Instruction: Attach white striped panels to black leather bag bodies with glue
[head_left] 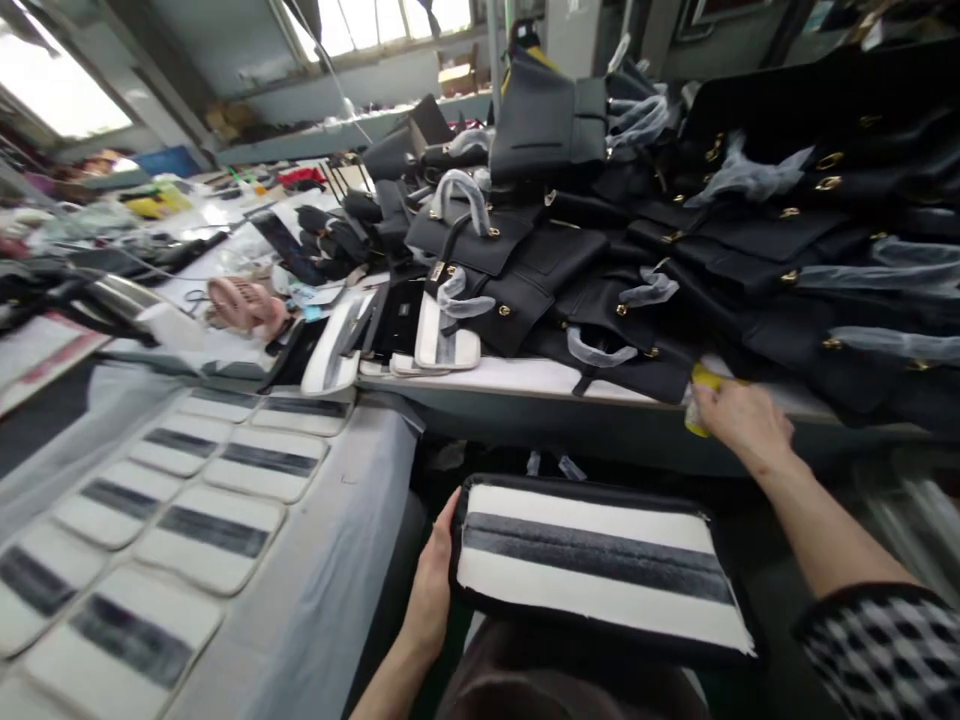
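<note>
A rectangular black-edged bag piece [589,565] lies across my lap, its face white with a dark grey stripe along the middle. My left hand [433,570] grips its left end, thumb at the upper corner. At the table's front edge, below the black handbags, my right hand [739,420] is closed round a small yellow object [697,400] with a pale, clear-looking part. Its exact kind is hard to make out. To my left, several white panels [214,535] with dark stripes lie in rows on a covered table.
Black handbags [555,255] with wrapped handles are heaped along the long table ahead, some close to its front edge [525,378]. Striped white panels [448,335] and a pink fan-like object [244,305] lie left of them. A pale sheet [330,570] covers the left table.
</note>
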